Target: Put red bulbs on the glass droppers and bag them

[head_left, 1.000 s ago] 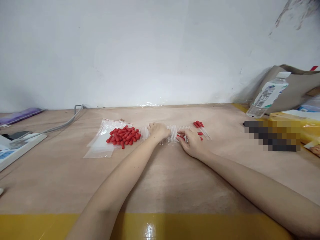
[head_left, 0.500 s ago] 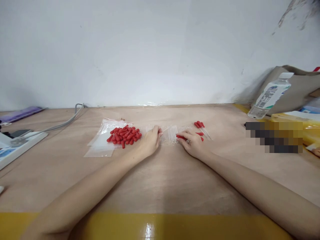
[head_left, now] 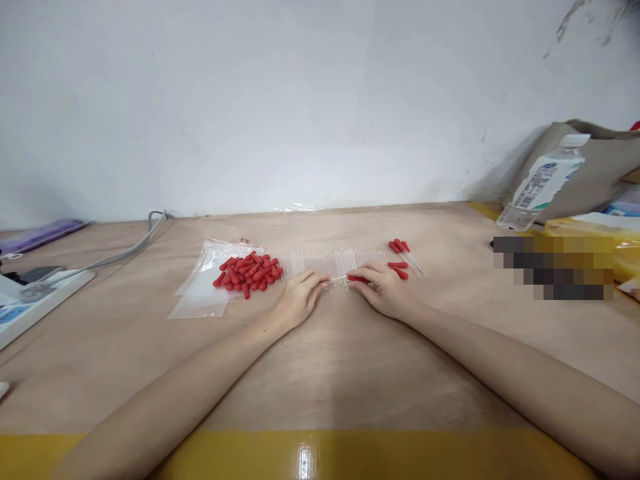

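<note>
Clear tube now bridges our hands at the tube row's near edge: our left hand, just drawn back, pinches it; our right hand grips a red bulb (so the two look lined up)

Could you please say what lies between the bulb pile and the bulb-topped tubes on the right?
The head view shows a row of clear tubes, with the left hand and right hand at its near side.
</note>
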{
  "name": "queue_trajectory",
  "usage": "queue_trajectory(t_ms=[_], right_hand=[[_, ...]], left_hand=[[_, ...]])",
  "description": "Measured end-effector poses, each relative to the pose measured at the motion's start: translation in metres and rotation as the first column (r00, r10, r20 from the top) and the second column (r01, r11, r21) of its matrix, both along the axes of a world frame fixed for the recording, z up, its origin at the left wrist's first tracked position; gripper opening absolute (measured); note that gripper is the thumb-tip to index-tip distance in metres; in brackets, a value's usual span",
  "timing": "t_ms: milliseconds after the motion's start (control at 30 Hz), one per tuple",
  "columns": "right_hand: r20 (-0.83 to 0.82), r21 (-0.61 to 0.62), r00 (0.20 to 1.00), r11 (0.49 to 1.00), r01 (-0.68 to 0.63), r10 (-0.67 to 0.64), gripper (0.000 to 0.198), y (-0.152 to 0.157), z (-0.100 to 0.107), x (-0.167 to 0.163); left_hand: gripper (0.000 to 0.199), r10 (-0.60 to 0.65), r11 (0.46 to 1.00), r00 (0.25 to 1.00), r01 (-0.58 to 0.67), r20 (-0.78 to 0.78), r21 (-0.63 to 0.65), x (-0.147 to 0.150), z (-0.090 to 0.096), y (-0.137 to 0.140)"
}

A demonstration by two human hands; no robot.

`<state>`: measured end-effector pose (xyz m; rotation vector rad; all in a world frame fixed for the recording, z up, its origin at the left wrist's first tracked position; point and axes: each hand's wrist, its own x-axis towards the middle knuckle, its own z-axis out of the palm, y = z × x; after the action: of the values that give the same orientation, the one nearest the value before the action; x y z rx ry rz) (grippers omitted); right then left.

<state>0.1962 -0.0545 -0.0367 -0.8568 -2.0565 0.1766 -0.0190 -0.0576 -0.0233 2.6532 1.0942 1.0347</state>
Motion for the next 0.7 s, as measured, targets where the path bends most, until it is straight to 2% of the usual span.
queue_trajectory(t_ms=[200, 367, 533, 700], right_hand=[[0.003, 0.013, 1.0, 1.0, -0.028, 0.028, 0.014, -0.0011, 0.0025, -0.0015], [0.07, 0.012, 0.996, 0.998, -0.055, 0.054, 0.014, -0.0016, 0.003, -0.0008], [0.068, 0.082, 0.994, 0.993, -0.088, 0.083, 0.014, -0.0022, 0.0008, 0.001], [0.081, 0.159, 0.994, 0.983, -0.088, 0.076, 0.015, -0.0029, -0.0018, 0.0008]], left_hand=[[0.024, -0.043, 0.999, 0.999, 0.043, -0.02, 0.008, -0.002, -0.0028, 0.0006], [0.027, -0.094, 0.995, 0.995, 0.095, -0.023, 0.037, -0.0026, -0.005, 0.0027], [0.026, -0.12, 0.992, 0.993, 0.12, -0.012, 0.049, -0.0012, -0.0035, 0.0026], [0.026, -0.114, 0.988, 0.991, 0.12, -0.064, 0.094, -0.0007, -0.0024, 0.0018]])
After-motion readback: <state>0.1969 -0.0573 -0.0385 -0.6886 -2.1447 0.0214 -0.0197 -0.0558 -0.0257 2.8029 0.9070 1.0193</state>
